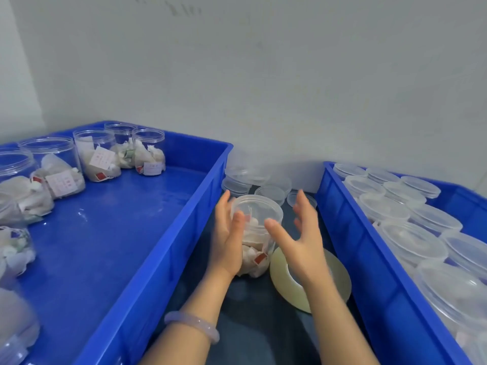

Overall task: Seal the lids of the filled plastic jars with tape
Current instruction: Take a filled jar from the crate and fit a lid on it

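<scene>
A clear plastic jar [257,233] filled with white tea bags stands on the dark surface between two blue bins, its lid on. My left hand [228,238] holds the jar's left side, thumb on its front. My right hand [300,238] hovers just right of the jar with fingers spread and curved, holding nothing; its thumb points toward the jar. A large roll of clear tape [284,283] lies flat just right of the jar, partly under my right hand.
A blue bin [147,233] on the left holds several filled jars [97,156] without lids. A blue bin [369,259] on the right holds several lidded jars [413,241]. Loose clear lids [271,192] lie behind the jar, near the white wall.
</scene>
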The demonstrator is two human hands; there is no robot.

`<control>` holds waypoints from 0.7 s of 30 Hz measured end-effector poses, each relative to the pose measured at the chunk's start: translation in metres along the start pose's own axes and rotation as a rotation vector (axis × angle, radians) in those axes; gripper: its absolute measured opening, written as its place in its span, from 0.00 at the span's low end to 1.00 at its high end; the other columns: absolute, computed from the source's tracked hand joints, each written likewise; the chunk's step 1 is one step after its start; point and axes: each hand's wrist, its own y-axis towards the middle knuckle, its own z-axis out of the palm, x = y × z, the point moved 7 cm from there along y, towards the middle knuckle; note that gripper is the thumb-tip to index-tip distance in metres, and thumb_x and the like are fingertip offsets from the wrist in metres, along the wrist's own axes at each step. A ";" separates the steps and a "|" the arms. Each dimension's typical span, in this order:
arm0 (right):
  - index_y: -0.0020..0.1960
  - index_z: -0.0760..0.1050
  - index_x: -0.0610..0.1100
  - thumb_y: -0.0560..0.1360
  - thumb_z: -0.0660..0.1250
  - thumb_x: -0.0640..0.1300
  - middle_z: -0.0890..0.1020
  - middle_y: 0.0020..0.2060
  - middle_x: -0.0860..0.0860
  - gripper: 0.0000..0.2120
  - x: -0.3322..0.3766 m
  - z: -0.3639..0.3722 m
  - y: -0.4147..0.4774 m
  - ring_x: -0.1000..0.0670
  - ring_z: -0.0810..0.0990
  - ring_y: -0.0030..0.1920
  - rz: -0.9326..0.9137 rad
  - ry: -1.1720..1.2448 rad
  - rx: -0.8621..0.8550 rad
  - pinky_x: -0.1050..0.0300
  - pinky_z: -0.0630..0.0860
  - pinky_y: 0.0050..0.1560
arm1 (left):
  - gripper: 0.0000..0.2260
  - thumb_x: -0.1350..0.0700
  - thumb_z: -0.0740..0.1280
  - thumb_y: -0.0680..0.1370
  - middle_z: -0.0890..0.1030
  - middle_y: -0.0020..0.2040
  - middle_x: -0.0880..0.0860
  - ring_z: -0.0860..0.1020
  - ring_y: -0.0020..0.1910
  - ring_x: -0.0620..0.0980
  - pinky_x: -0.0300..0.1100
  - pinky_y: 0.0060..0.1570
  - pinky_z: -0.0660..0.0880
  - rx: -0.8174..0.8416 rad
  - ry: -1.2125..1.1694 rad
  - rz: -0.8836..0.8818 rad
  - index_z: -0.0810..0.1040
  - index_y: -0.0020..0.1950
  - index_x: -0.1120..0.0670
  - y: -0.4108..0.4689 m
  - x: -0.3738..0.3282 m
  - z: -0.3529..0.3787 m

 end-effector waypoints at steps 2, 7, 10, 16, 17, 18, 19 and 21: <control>0.74 0.58 0.60 0.57 0.69 0.72 0.56 0.74 0.61 0.48 0.031 0.008 0.012 0.64 0.55 0.72 -0.126 -0.203 0.107 0.68 0.57 0.65 | 0.34 0.25 0.52 0.68 0.79 0.53 0.40 0.77 0.57 0.39 0.34 0.56 0.73 -0.003 -0.006 -0.134 0.74 0.60 0.49 0.003 0.020 0.001; 0.69 0.71 0.54 0.63 0.72 0.66 0.72 0.67 0.59 0.37 0.042 0.035 0.024 0.60 0.68 0.67 -0.162 -0.437 0.262 0.59 0.67 0.65 | 0.35 0.26 0.46 0.68 0.84 0.45 0.42 0.81 0.48 0.38 0.38 0.48 0.77 -0.047 0.071 -0.204 0.82 0.48 0.47 0.007 0.036 -0.004; 0.64 0.75 0.57 0.63 0.74 0.62 0.77 0.58 0.63 0.30 0.040 0.030 0.023 0.64 0.72 0.59 -0.201 -0.359 0.190 0.65 0.69 0.59 | 0.32 0.28 0.45 0.74 0.84 0.45 0.40 0.81 0.46 0.36 0.27 0.42 0.74 -0.068 0.016 -0.193 0.81 0.46 0.47 0.006 0.034 -0.002; 0.59 0.80 0.51 0.64 0.77 0.55 0.80 0.53 0.59 0.24 0.052 0.027 0.021 0.60 0.77 0.55 -0.339 -0.368 0.152 0.62 0.74 0.56 | 0.28 0.36 0.45 0.76 0.84 0.41 0.41 0.81 0.44 0.35 0.27 0.41 0.74 -0.079 -0.045 -0.202 0.81 0.43 0.48 0.006 0.036 -0.004; 0.57 0.81 0.50 0.64 0.77 0.53 0.81 0.51 0.57 0.22 0.055 0.027 0.020 0.59 0.78 0.53 -0.381 -0.381 0.133 0.61 0.75 0.54 | 0.29 0.37 0.44 0.77 0.84 0.41 0.41 0.81 0.43 0.35 0.26 0.41 0.73 -0.072 -0.046 -0.211 0.82 0.43 0.48 0.006 0.038 -0.004; 0.56 0.81 0.49 0.64 0.77 0.52 0.81 0.49 0.56 0.21 0.057 0.028 0.019 0.59 0.79 0.51 -0.400 -0.387 0.120 0.61 0.76 0.52 | 0.29 0.39 0.44 0.78 0.85 0.41 0.42 0.81 0.43 0.36 0.26 0.40 0.73 -0.065 -0.050 -0.219 0.82 0.43 0.49 0.006 0.039 -0.005; 0.55 0.82 0.49 0.64 0.78 0.50 0.81 0.48 0.56 0.20 0.057 0.029 0.018 0.58 0.79 0.49 -0.405 -0.384 0.114 0.60 0.76 0.51 | 0.29 0.41 0.44 0.80 0.85 0.41 0.43 0.81 0.43 0.36 0.26 0.40 0.73 -0.061 -0.056 -0.223 0.82 0.43 0.50 0.006 0.040 -0.005; 0.53 0.83 0.48 0.64 0.78 0.50 0.80 0.47 0.55 0.19 0.060 0.029 0.017 0.57 0.79 0.48 -0.431 -0.384 0.107 0.59 0.77 0.49 | 0.28 0.43 0.45 0.82 0.85 0.40 0.44 0.81 0.43 0.37 0.27 0.39 0.73 -0.065 -0.066 -0.227 0.83 0.44 0.51 0.007 0.042 -0.006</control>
